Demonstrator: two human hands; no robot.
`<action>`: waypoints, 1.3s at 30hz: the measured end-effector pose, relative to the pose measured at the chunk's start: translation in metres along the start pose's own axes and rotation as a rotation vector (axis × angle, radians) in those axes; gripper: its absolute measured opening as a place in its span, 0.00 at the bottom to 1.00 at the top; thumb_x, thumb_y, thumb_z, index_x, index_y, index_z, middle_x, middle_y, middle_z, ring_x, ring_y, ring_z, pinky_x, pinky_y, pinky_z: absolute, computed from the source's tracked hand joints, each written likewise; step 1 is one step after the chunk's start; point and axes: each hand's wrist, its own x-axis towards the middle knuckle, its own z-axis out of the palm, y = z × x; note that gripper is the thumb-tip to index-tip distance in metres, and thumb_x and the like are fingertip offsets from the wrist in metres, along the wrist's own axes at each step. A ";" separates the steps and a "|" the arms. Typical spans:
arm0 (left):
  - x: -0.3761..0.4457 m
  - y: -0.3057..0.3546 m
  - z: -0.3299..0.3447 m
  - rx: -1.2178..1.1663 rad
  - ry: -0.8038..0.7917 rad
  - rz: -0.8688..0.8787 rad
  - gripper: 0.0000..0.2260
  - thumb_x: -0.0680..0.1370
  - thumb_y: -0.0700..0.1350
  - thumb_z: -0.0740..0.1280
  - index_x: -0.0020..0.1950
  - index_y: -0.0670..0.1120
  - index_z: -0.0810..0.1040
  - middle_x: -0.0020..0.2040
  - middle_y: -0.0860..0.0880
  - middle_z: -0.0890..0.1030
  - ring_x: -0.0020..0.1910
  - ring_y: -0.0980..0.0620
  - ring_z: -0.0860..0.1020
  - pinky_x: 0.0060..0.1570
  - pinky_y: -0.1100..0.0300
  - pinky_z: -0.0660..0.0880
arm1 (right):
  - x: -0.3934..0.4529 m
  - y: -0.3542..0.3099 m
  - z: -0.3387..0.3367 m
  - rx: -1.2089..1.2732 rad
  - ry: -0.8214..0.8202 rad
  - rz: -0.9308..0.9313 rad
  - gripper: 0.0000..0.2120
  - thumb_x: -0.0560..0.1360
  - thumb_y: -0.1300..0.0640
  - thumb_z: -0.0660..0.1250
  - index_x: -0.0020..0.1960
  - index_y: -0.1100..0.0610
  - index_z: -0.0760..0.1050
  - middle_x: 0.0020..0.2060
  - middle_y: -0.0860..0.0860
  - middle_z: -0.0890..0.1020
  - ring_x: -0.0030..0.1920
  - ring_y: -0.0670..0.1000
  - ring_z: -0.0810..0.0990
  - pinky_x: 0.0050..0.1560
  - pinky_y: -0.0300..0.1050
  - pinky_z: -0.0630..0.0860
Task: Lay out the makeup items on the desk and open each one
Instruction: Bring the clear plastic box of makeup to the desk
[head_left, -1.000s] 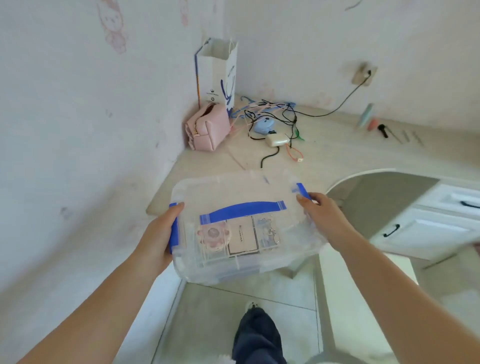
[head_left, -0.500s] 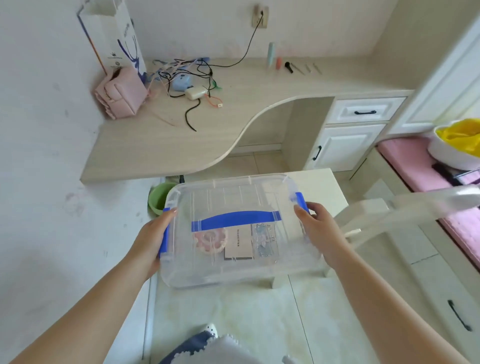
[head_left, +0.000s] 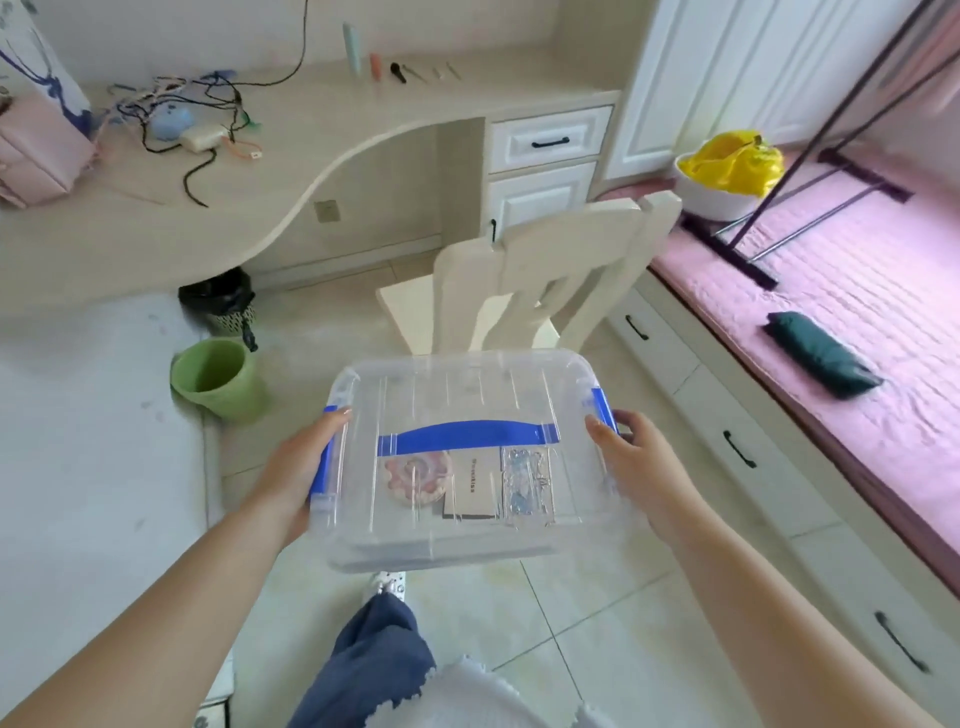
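1. Over the tiled floor, well short of the counter (head_left: 156, 228), the person carries a clear storage box (head_left: 467, 457) with blue latches, lid on.
2. Left hand (head_left: 296, 467) and right hand (head_left: 639, 462) each hold one end, fingers curled on the latches.
3. Makeup items (head_left: 470, 480) sit inside, unopened.
4. Looks like the carrying step; next is probably setting it on the counter and unlatching.

Clear glossy plastic box (head_left: 467, 395) (smooth) — lidded.
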 end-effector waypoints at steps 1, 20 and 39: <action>-0.002 -0.003 0.020 0.014 -0.027 -0.001 0.10 0.73 0.56 0.66 0.38 0.55 0.84 0.33 0.52 0.84 0.31 0.53 0.82 0.34 0.58 0.75 | -0.006 0.010 -0.020 0.009 0.038 0.013 0.15 0.73 0.42 0.64 0.58 0.46 0.71 0.42 0.46 0.81 0.35 0.48 0.80 0.36 0.44 0.73; 0.098 0.059 0.363 0.196 -0.575 -0.009 0.10 0.74 0.53 0.67 0.39 0.51 0.85 0.37 0.48 0.85 0.33 0.49 0.83 0.30 0.58 0.78 | 0.069 0.066 -0.269 0.237 0.555 0.142 0.15 0.72 0.43 0.67 0.56 0.46 0.73 0.43 0.44 0.83 0.39 0.46 0.84 0.38 0.45 0.78; 0.255 0.149 0.634 0.208 -0.555 0.021 0.11 0.74 0.53 0.67 0.44 0.45 0.81 0.38 0.43 0.83 0.36 0.44 0.82 0.43 0.47 0.78 | 0.328 0.014 -0.467 0.070 0.561 0.119 0.17 0.76 0.48 0.64 0.62 0.54 0.70 0.46 0.49 0.80 0.42 0.50 0.81 0.38 0.45 0.77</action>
